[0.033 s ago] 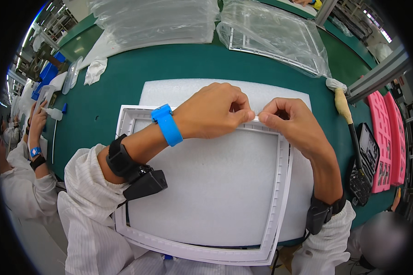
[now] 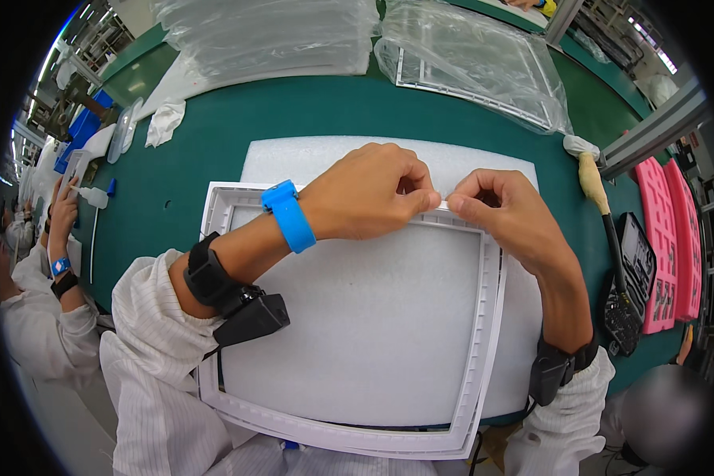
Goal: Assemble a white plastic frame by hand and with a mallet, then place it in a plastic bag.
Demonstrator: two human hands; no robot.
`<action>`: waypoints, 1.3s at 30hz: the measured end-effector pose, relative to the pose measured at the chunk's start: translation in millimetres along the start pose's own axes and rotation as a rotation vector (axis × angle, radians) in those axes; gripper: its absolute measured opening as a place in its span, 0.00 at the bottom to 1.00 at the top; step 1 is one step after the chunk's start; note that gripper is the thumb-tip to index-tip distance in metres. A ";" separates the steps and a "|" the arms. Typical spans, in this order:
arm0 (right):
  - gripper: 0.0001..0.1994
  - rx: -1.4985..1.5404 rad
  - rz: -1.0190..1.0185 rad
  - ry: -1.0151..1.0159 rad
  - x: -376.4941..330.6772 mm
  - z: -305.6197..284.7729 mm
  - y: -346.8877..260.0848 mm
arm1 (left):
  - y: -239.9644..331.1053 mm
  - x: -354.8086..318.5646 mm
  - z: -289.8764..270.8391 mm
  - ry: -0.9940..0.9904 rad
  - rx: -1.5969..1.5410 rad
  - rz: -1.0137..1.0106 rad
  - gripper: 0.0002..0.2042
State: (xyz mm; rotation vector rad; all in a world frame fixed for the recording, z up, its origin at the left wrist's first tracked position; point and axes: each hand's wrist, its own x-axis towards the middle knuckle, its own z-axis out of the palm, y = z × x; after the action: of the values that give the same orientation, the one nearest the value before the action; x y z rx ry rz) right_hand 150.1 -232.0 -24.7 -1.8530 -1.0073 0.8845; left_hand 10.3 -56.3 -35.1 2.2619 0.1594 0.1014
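A white rectangular plastic frame with a ribbed inner edge lies on a white foam sheet. Its near side reaches past the table edge to my body. My left hand, a blue band on its wrist, pinches thumb and fingers together over the frame's far rail. Just to the right, my right hand pinches at the same rail, its fingertips almost touching the left ones. A small white bit shows between the two pinches, too little to name. Black devices are strapped to both forearms.
Film-wrapped sheets are stacked at the back. Right of them lies a bagged frame. A brush-like tool, an open black case and pink foam trays stand at the right. A co-worker's hands hold something at the left.
My hands and the frame stay where they were. The co-worker's hands at the left have shifted slightly.
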 end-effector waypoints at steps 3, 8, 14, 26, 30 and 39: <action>0.10 -0.013 0.001 0.005 -0.6 -0.6 -1.0 | -0.1 0.8 -1.1 -0.016 -0.009 0.012 0.12; 0.10 -0.028 -0.014 0.021 1.1 2.1 -2.2 | 1.4 0.2 -3.8 -0.010 -0.011 -0.007 0.12; 0.11 -0.015 -0.014 0.038 1.6 4.3 1.9 | -2.1 -0.4 -2.7 -0.025 -0.014 -0.017 0.13; 0.13 -0.043 -0.017 0.073 -0.9 5.4 -0.2 | -5.6 -10.8 -38.6 -0.161 0.033 -0.101 0.15; 0.17 -0.075 -0.022 0.103 2.3 8.8 2.3 | -5.0 -15.6 -44.3 -0.150 0.039 -0.194 0.16; 0.20 -0.210 0.000 0.176 5.2 19.5 -8.8 | -11.1 -14.7 -42.8 -0.151 0.061 -0.160 0.17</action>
State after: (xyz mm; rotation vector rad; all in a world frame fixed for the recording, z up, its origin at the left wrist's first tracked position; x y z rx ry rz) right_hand 133.2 -218.1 -25.8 -2.0661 -1.0213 0.6208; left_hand -10.5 -19.0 -16.5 2.2981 0.2653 -0.1601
